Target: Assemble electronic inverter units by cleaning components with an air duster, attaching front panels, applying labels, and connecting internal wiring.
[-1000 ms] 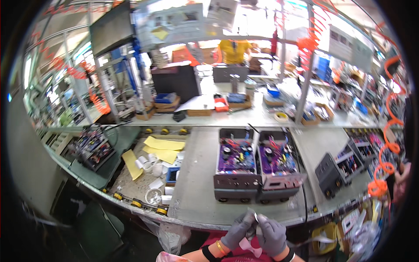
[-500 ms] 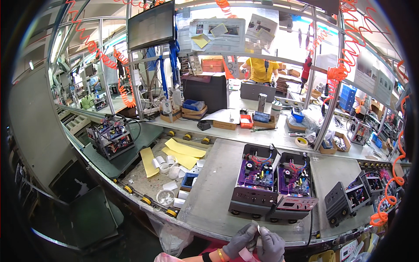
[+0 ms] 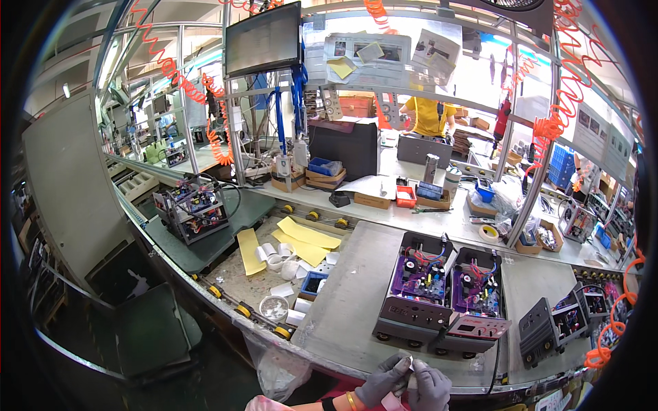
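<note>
Both my hands wear grey gloves and meet at the near edge of the bench. My left hand [image 3: 381, 381] is closed, its thumb and fingertips pinching a small white piece [image 3: 411, 364], perhaps paper or a label. Against it, my right hand [image 3: 430, 389] is closed too, with its fingertips on the same piece. A pale pinkish strip [image 3: 393, 402] hangs below, between the hands. Just beyond them stand two open-topped electronic units side by side, a dark-fronted one [image 3: 411, 317] and a light-fronted one [image 3: 480, 327], with purple boards and wires inside.
Left of the units lie yellow sheets [image 3: 306, 246], white rolls [image 3: 275, 262], a round tub [image 3: 274, 309] and a blue bin [image 3: 313, 283]. More open units stand at left [image 3: 192, 211] and right [image 3: 541, 329]. An orange coiled hose [image 3: 603, 342] hangs at right.
My view has turned slightly left, so the bench appears further right. My hands stay together at the white piece, and less of it shows above the fingertips.
</note>
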`<state>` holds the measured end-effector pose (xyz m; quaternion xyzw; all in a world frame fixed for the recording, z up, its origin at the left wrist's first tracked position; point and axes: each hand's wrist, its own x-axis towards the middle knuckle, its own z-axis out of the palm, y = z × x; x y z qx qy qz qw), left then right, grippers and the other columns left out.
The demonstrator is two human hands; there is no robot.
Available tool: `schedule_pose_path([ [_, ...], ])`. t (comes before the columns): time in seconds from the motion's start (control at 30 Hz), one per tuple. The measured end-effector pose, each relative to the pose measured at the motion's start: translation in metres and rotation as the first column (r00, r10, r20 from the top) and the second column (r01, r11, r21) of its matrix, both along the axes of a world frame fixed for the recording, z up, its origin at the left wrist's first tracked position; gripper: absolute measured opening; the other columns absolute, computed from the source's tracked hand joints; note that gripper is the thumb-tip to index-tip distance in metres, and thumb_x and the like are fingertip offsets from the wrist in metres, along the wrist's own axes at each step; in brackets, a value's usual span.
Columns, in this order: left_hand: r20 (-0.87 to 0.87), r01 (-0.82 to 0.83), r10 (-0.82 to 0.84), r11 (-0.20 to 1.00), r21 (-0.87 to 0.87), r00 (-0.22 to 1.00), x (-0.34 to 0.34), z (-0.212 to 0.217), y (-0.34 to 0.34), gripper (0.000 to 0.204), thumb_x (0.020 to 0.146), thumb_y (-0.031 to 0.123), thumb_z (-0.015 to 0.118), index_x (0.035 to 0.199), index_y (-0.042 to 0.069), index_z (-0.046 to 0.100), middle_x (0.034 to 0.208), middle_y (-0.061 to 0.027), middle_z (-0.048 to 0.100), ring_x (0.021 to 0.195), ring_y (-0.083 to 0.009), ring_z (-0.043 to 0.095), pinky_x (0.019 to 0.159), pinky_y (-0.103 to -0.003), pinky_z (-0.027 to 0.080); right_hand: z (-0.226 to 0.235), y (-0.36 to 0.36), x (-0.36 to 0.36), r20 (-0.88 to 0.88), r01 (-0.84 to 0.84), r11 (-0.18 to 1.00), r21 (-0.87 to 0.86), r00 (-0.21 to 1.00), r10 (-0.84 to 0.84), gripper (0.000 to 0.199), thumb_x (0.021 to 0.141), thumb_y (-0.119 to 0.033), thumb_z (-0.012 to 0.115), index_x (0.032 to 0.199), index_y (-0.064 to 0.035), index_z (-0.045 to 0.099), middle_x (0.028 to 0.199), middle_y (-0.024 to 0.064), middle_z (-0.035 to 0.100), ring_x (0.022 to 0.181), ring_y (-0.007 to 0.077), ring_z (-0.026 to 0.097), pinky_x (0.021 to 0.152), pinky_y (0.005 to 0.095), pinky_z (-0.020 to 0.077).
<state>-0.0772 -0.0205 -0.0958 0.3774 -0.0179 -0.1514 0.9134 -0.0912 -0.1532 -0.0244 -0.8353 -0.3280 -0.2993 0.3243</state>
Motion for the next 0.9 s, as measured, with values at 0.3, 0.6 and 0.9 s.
schedule_pose_path([
  [0.3,0.062,-0.069,0.072,0.996,-0.049,0.995,-0.003,-0.016,-0.001,0.021,0.101,0.032,0.052,0.105,0.013,0.059,0.067,0.0043,0.052,0.049,-0.0039,0.044,0.043,-0.021,0.038,0.007,0.012,-0.005,-0.005,-0.023,0.999,0.044,1.0,0.023,0.031,0.088,-0.005,0.057,0.118,0.0036,0.061,0.092,0.0199,0.066,0.078,0.0355,0.063,0.068,0.0419,0.052],
  [0.6,0.057,-0.044,0.042,0.998,0.036,0.997,-0.018,0.018,0.02,0.021,0.103,0.029,0.049,0.11,0.011,0.059,0.068,0.0045,0.049,0.053,-0.0033,0.044,0.046,-0.02,0.037,0.004,0.02,-0.004,0.001,-0.012,1.0,-0.017,1.0,0.012,0.031,0.083,-0.01,0.058,0.108,0.007,0.063,0.086,0.0208,0.066,0.074,0.0367,0.065,0.066,0.0422,0.0524],
  [0.9,0.048,-0.055,0.057,0.997,-0.048,0.997,-0.018,0.018,0.017,0.02,0.103,0.031,0.049,0.105,0.012,0.057,0.066,0.0039,0.05,0.046,-0.0035,0.04,0.04,-0.02,0.034,0.002,0.018,-0.004,0.001,-0.036,0.998,-0.044,0.999,0.036,0.031,0.083,-0.007,0.057,0.11,0.0084,0.062,0.089,0.0212,0.066,0.074,0.0358,0.064,0.066,0.0417,0.0512],
])
